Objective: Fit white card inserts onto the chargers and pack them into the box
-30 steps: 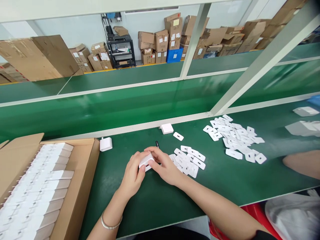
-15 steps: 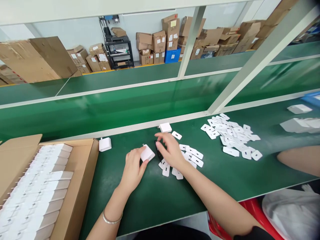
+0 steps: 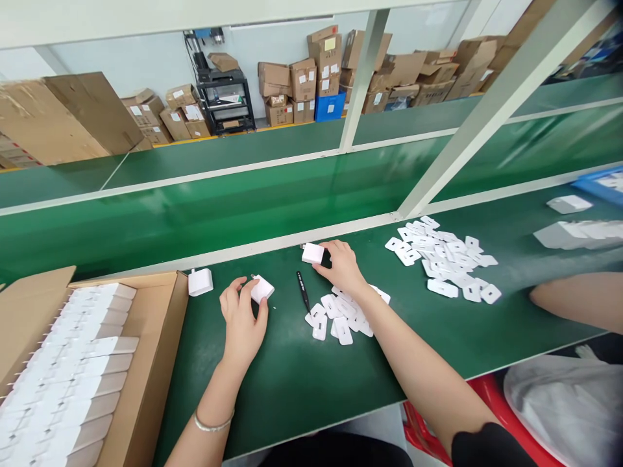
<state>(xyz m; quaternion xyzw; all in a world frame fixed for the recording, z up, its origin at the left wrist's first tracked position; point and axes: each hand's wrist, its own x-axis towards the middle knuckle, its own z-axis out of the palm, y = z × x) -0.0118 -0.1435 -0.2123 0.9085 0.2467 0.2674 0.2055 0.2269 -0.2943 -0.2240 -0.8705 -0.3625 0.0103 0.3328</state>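
My left hand [image 3: 243, 314] pinches a white plug charger [image 3: 263, 289] on the green bench, thumb at its near side and a finger at its left. Further right, my right hand [image 3: 343, 264] has thumb and fingers closed on the right end of a second white charger [image 3: 312, 253], near the bench's back rail. Between the hands lies a slim black tool [image 3: 302, 290] with light lettering, apparently tweezers. Beside its tip, small white slotted plates [image 3: 343, 329] lie in a loose pile, partly behind my right forearm. Another white charger [image 3: 200, 282] stands by the carton.
An open carton [image 3: 158, 363] at left holds rows of white chargers [image 3: 92, 370]. A larger heap of white plates [image 3: 442, 250] lies to the right. Another person's arm [image 3: 577, 301] reaches in near white blocks [image 3: 577, 234]. A slanted post [image 3: 467, 136] rises from the back rail.
My right hand has left the black tool and moved up to the charger by the rail. My left hand has shifted left with its charger.
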